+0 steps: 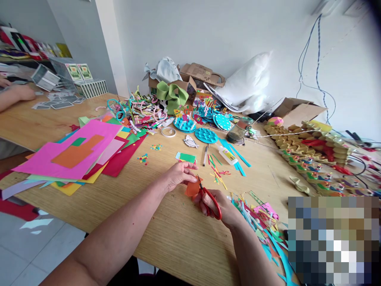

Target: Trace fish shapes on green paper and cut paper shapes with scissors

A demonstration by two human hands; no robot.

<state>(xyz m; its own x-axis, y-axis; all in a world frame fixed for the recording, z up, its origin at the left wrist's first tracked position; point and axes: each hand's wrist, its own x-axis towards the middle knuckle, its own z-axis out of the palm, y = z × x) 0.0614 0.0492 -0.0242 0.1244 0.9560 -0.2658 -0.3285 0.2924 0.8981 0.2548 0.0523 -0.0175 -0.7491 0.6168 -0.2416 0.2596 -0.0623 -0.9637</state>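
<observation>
My left hand (177,175) pinches a small piece of orange paper (192,189) above the wooden table. Red-handled scissors (214,202) are in my right hand (218,206), fingers through the loops, and their dark blades meet the orange paper. Just beyond my left hand lies a green paper rectangle (187,157) on a paler piece. A pen (205,155), thin coloured paper strips (218,176) and a white glue bottle (228,154) rest ahead of my right hand. Two small heaps of coloured paper dots (143,159) sit to the left.
Stacked coloured paper sheets (74,147) cover the table's left side. Paper scraps (264,222) lie by my right forearm. Behind are blue dotted discs (206,135), a tape roll (168,132), a glass jar (238,130) and cardboard boxes (202,73). A co-worker's hand (22,93) is at far left.
</observation>
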